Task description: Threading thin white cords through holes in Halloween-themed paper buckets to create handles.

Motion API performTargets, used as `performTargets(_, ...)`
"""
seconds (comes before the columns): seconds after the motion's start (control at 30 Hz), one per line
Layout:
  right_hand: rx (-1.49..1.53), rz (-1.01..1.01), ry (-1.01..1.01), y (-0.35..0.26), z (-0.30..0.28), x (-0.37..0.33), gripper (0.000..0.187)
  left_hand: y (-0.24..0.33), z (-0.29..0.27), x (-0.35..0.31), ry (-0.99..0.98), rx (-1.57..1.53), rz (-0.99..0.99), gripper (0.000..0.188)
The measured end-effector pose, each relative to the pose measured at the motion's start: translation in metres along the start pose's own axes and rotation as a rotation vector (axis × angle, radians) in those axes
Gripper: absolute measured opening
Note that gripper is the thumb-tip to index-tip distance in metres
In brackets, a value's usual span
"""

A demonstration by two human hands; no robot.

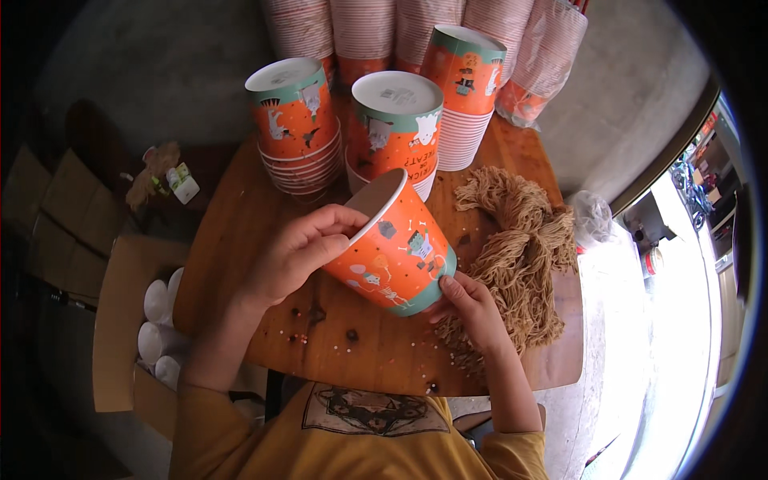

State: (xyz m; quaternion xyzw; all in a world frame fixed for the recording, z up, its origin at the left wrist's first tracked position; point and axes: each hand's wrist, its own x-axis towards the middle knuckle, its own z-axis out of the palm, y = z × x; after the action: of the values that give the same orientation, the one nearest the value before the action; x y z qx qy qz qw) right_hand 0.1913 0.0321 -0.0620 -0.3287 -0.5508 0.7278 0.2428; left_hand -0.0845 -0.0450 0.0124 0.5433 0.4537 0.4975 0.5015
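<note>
A large orange paper bucket [400, 252] with a green band at its base and Halloween figures is tilted between my two hands above the table. My left hand [308, 248] is closed on its rim, fingers reaching inside and thumb outside. My right hand [472, 308] grips the base, thumb on the green band. The bucket's inside is mostly hidden. Just beyond it stands an upside-down bucket stack [392, 120], with another stack [296, 128] to its left and a taller one [464, 88] to its right. Beside my right hand lies a bundle of tan twine cords [520, 248].
Tall plastic-wrapped bucket stacks [364, 36] line the back of the wooden table [320, 336]. Small confetti-like dots lie near its front edge. At the lower left, an open cardboard box [116, 336] holds white cylinders [152, 344]. A clear plastic bag [592, 214] sits beyond the right edge.
</note>
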Motion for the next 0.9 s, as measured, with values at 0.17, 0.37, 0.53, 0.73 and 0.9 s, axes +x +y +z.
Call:
performTargets(0.17, -0.011, 0.018, 0.003, 0.002, 0.002, 0.002, 0.041, 0.003, 0.006, 0.000, -0.013, -0.104, -0.047, 0.024)
performTargets(0.37, -0.003, 0.063, -0.024, 0.004, 0.006, 0.004, 0.039, 0.002, 0.007, 0.001, -0.026, -0.098, -0.166, 0.018)
performTargets(0.53, -0.100, 0.126, 0.043, 0.012, 0.012, 0.005, 0.035, 0.014, 0.019, 0.008, -0.082, 0.039, -0.271, 0.017)
performTargets(0.73, -0.815, -0.814, 0.460, -0.007, 0.051, -0.009, 0.035, 0.013, 0.040, 0.014, -0.105, 0.228, -0.307, 0.017)
performTargets(0.9, -0.894, -0.906, 0.416, 0.013, 0.064, -0.007, 0.045, 0.014, 0.046, 0.022, -0.087, 0.245, -0.271, 0.016)
